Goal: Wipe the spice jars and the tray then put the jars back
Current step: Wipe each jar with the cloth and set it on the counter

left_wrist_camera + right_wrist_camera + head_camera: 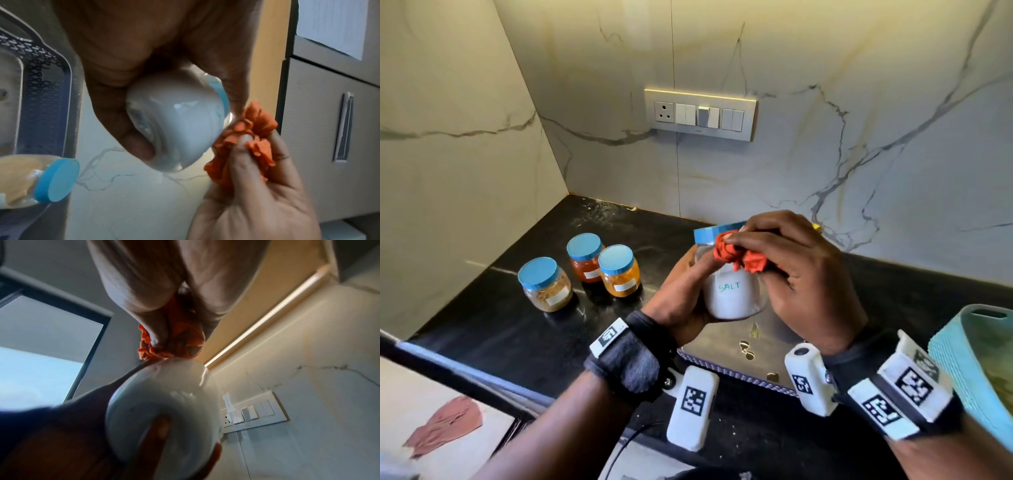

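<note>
A black table [493, 329] meets marble walls with a switch panel [700, 114]. Above the tray [774, 346], the left hand [681, 301] grips the "SALT" jar [732, 294]; the right hand [801, 274] clutches an orange cloth [739, 255] against it.

I hold the salt jar [732, 291] up in my left hand [681, 301], above the tray [770, 359], which lies on the counter [517, 325] in front of me. My right hand [801, 274] presses the cloth [739, 255] against the jar's upper side, just below its lid [714, 233]. Three jars [582, 270] stand on the counter to the left, well apart from the tray. A basket [962, 346] sits at the right edge. The switch panel [700, 114] is on the wall behind.
</note>
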Available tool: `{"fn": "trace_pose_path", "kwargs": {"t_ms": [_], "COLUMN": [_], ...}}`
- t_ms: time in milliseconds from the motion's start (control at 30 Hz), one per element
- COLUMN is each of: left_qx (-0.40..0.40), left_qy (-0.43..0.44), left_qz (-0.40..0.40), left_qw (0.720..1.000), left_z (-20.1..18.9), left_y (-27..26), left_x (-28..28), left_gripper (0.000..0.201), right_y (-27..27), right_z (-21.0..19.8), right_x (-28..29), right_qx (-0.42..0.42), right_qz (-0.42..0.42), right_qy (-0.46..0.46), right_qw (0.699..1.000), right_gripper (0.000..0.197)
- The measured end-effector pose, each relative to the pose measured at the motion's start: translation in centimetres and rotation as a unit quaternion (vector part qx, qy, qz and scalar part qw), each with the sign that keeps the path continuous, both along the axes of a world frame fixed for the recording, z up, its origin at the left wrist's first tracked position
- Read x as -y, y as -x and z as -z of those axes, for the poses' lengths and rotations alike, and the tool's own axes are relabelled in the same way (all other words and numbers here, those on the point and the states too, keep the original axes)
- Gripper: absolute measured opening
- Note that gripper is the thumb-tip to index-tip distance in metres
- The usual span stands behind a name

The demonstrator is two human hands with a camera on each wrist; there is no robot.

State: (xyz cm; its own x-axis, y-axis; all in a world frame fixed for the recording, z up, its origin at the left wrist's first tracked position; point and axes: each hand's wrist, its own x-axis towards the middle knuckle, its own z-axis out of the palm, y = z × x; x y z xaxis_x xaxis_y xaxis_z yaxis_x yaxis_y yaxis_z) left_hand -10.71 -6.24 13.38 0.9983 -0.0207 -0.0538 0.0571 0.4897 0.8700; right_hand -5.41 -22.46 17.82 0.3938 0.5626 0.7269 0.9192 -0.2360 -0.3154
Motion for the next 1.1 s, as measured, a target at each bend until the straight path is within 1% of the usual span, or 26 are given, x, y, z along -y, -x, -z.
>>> {"fn": "trace_pose_path", "kwargs": {"t_ms": [33,133,200,267,333,400,467,500,567,633,667,700,767,833,900,967,1033,1100], "left_qx": [-0.014,-0.03,-0.021,-0.014,-0.005,-0.017,-0.019,-0.014,-0.011,-0.007,-0.008,-0.007,0.001,0.012,0.014,0.0,-0.03,-0.047], "left_qy": [0.004,0.015,0.006,-0.009,-0.01,-0.008,0.003,0.007,0.014,0.011,0.008,0.008,0.006,0.009,0.017,0.015,0.019,0.025], "left_qz": [-0.011,-0.027,-0.049,-0.055,-0.045,-0.047,-0.047,-0.045,-0.04,-0.031,-0.028,-0.026,-0.028,-0.031,-0.033,-0.04,-0.043,-0.051], "left_qw": [1.0,0.999,0.999,0.998,0.999,0.999,0.999,0.999,0.999,0.999,1.0,1.0,1.0,0.999,0.999,0.999,0.998,0.997], "left_z": [-0.2,-0.7,-0.9,-0.8,-0.8,-1.0,-1.1,-1.1,-0.9,-0.8,-0.7,-0.6,-0.5,-0.7,-0.7,-0.8,-0.8,-0.9], "left_y": [-0.1,-0.2,-0.1,0.0,0.2,0.4,0.4,0.3,0.4,0.6,0.6,0.7,0.7,0.6,0.4,0.2,-0.1,-0.1], "left_x": [-0.2,-1.2,-1.6,-1.6,-1.3,-0.9,-1.0,-1.2,-1.8,-2.2,-2.3,-2.1,-1.8,-1.5,-1.5,-1.9,-2.4,-2.8], "left_gripper": [0.055,0.069,0.066,0.059,0.056,0.056,0.057,0.058,0.062,0.062,0.06,0.057,0.05,0.044,0.044,0.051,0.063,0.072], "right_y": [0.3,1.9,2.8,2.6,1.4,0.0,0.0,0.5,2.1,3.2,3.2,2.7,1.1,-0.6,-1.2,-0.4,1.4,2.9], "right_z": [0.2,1.5,2.5,2.5,1.9,0.8,0.3,0.5,1.7,2.7,2.8,2.5,1.4,-0.1,-0.9,-0.3,1.3,2.8], "right_x": [-0.1,0.3,0.7,0.9,0.4,-0.2,-0.7,-0.8,-0.4,0.3,0.5,0.5,-0.1,-0.9,-1.3,-1.1,-0.4,0.0], "right_qx": [0.024,0.1,0.148,0.167,0.137,0.086,0.055,0.056,0.085,0.123,0.125,0.112,0.06,0.005,-0.015,-0.005,0.022,0.064], "right_qz": [0.003,0.001,-0.015,-0.017,0.008,0.046,0.062,0.056,0.022,-0.014,-0.02,-0.019,0.007,0.033,0.036,0.03,0.029,0.024], "right_qy": [0.033,0.124,0.159,0.158,0.117,0.057,0.026,0.029,0.068,0.106,0.107,0.095,0.041,-0.01,-0.031,-0.006,0.037,0.074], "right_qw": [0.999,0.987,0.976,0.973,0.984,0.994,0.996,0.996,0.994,0.987,0.986,0.989,0.997,0.999,0.999,1.0,0.999,0.995], "right_gripper": [0.038,0.03,0.027,0.028,0.029,0.035,0.035,0.034,0.035,0.035,0.034,0.033,0.031,0.036,0.036,0.038,0.039,0.033]}}
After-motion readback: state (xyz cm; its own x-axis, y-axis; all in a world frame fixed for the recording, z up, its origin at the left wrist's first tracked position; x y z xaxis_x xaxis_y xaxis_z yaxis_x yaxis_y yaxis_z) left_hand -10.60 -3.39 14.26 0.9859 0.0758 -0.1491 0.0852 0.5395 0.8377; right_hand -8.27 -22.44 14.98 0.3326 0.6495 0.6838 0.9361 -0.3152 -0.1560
